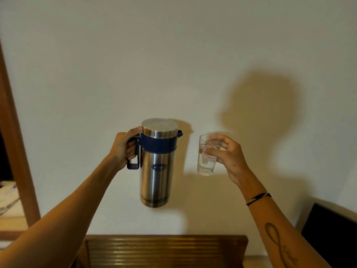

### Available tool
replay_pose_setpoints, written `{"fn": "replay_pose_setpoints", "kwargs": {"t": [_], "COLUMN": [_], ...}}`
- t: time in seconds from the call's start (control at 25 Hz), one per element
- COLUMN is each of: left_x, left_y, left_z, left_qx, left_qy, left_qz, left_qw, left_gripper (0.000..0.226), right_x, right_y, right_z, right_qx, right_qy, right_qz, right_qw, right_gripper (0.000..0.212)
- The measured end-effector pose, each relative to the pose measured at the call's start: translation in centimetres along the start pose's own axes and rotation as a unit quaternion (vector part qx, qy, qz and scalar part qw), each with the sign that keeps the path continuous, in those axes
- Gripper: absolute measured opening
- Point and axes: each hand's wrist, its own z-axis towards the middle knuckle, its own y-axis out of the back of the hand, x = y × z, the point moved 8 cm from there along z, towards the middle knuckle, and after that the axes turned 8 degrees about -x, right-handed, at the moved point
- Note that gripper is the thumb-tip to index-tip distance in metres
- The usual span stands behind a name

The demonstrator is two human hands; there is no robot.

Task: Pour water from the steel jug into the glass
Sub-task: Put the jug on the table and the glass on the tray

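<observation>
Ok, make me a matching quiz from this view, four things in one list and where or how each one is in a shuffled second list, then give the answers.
1. steel jug
2. glass
3. black wristband
4. wooden furniture

A. on the right forearm
B. held upright by its handle in the left hand
C. below, at the bottom of the view
D. held in the fingers of the right hand

Pairs: 1-B, 2-D, 3-A, 4-C

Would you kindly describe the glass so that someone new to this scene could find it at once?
Against the plain pale wall, two raised arms hold things up. The right hand grips the glass, just right of the steel jug that the left hand holds. It is small, clear and see-through, unlike the tall metal jug.
</observation>
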Motion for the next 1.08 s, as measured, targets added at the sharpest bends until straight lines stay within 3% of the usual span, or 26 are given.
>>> {"fn": "replay_pose_setpoints", "kwargs": {"t": [0.32,0.48,0.6,0.8,1.08], "left_x": [20.1,30.9,39.8,51.7,63.1], "left_y": [5.8,8.3,10.8,14.3,17.9], "left_z": [-9.3,-15.6,-20.8,-28.9,-37.2], "left_qx": [-0.044,-0.03,-0.029,-0.037,-0.064], "left_qy": [0.103,0.169,0.226,0.274,0.305], "left_qz": [0.055,0.071,0.082,0.115,0.145], "left_qw": [0.992,0.983,0.97,0.954,0.939], "left_gripper": [0.056,0.056,0.071,0.049,0.049], "right_x": [-19.4,-30.9,-40.4,-54.3,-68.1], "right_y": [-0.3,-0.2,0.1,1.0,2.6], "right_z": [-9.4,-15.6,-20.9,-29.8,-41.2], "right_qx": [0.018,0.022,0.036,0.062,0.113], "right_qy": [-0.099,-0.183,-0.252,-0.313,-0.384], "right_qz": [-0.072,-0.088,-0.116,-0.176,-0.224], "right_qw": [0.992,0.979,0.96,0.931,0.889], "right_gripper": [0.068,0.068,0.073,0.078,0.078]}}
